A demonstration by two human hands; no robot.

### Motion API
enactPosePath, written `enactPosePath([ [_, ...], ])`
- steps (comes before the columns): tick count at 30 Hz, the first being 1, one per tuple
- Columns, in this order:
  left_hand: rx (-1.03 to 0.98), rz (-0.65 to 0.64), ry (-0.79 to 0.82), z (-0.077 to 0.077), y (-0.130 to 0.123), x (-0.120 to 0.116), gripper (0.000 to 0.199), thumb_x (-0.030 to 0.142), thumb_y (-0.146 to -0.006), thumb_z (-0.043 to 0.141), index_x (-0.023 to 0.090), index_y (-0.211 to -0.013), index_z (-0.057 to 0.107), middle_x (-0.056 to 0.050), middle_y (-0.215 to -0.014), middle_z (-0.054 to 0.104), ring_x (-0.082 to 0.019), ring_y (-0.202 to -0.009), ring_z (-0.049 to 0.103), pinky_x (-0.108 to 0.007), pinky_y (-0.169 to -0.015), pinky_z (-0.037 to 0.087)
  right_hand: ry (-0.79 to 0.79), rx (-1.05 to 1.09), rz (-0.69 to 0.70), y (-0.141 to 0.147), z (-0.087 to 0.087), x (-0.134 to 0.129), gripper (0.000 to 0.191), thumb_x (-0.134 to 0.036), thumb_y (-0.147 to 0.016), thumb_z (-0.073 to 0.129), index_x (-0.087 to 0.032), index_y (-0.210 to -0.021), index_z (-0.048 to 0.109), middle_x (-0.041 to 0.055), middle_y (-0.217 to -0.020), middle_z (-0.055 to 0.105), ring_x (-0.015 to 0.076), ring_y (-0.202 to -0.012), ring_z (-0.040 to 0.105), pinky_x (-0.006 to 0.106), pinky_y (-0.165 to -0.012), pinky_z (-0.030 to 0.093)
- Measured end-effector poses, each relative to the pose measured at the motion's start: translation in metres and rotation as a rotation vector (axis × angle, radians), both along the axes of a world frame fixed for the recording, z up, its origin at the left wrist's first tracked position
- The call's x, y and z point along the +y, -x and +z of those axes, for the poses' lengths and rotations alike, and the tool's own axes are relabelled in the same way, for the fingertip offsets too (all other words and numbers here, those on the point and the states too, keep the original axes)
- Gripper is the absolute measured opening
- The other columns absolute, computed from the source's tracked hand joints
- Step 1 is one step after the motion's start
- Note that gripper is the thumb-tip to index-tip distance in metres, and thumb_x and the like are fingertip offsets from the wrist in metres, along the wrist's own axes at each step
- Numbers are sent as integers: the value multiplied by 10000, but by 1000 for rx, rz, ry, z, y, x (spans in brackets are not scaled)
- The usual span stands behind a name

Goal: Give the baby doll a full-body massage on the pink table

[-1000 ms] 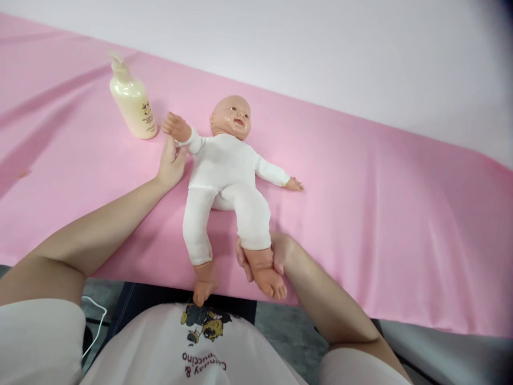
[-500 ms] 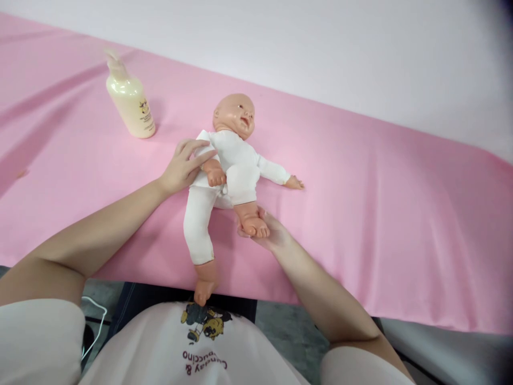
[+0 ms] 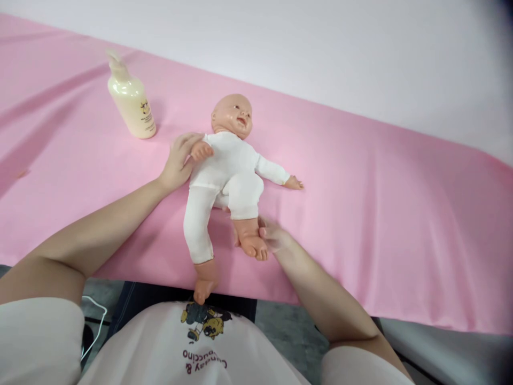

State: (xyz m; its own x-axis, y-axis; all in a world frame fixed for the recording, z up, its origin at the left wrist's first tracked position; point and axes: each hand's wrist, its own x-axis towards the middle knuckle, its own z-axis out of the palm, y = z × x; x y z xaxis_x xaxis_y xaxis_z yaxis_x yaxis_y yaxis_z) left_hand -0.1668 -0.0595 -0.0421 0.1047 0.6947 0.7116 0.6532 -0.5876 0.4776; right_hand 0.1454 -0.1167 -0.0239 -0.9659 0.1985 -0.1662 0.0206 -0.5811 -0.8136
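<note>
A baby doll (image 3: 232, 155) in a white cloth body lies on its back, its head toward the far side. My left hand (image 3: 180, 160) is around the doll's bent arm and shoulder at its left side. The doll's small hand covers some of my fingers. My right hand (image 3: 274, 234) cups the doll's raised leg near the ankle, thumb against it and the other fingers mostly hidden behind; it is a little blurred. The doll's other leg stretches down over the table's near edge. Its other arm lies out to the right.
A pump bottle (image 3: 134, 107) of pale yellow liquid stands at the back left. Pink cloth (image 3: 380, 214) covers the table, with folds at both sides. Behind it rises a white wall (image 3: 320, 48). A white cable (image 3: 100, 315) hangs below at left.
The doll's bent arm has moved up toward its shoulder, with my left fingers now behind it. Its raised foot has come down toward me, along with my right hand. The bottle stays put.
</note>
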Motion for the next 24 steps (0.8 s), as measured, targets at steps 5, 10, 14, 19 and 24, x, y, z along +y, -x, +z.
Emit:
enactPosePath([
  [5, -249, 60, 76, -12, 9, 12, 553, 603, -982, 447, 266, -1420, 450, -133, -1401, 558, -248, -1300, 541, -430, -1091, 459, 163, 197, 284, -2, -4, 1, 998, -259, -696, 876, -148, -1482, 272, 121, -1040, 738, 221, -935, 737, 327, -790, 583],
  [10, -428, 66, 110, -20, 16, 22, 615, 669, -945, 479, 275, -1414, 431, -122, -1407, 551, -237, -1288, 554, -407, -1096, 461, -26, -1, 442, 2, -8, -1, 1033, -230, -582, 944, -115, -1459, 409, 175, -1213, 680, 232, -1085, 685, 295, -889, 562],
  [14, -521, 60, 95, -23, 21, 27, 558, 680, -924, 512, 294, -1327, 487, -92, -1323, 601, -238, -1243, 582, -416, -1071, 485, -132, -41, 422, 5, -4, -3, 1001, -279, -547, 961, -90, -1405, 483, 171, -1223, 674, 230, -1158, 643, 264, -910, 546],
  [19, -487, 68, 85, -26, 22, 27, 499, 649, -943, 509, 319, -1317, 486, -74, -1324, 606, -233, -1248, 585, -408, -1042, 500, -190, 53, 385, 6, 7, -1, 893, -382, -602, 912, -100, -1354, 520, 104, -1122, 695, 231, -1248, 598, 295, -964, 515],
  [24, -285, 79, 50, -16, 14, 16, 567, 637, -979, 444, 277, -1416, 434, -105, -1386, 565, -260, -1315, 535, -450, -1083, 463, -9, 158, 206, -2, -6, 0, 900, -487, -618, 888, -101, -1335, 502, -13, -841, 669, 147, -896, 697, 242, -791, 531],
])
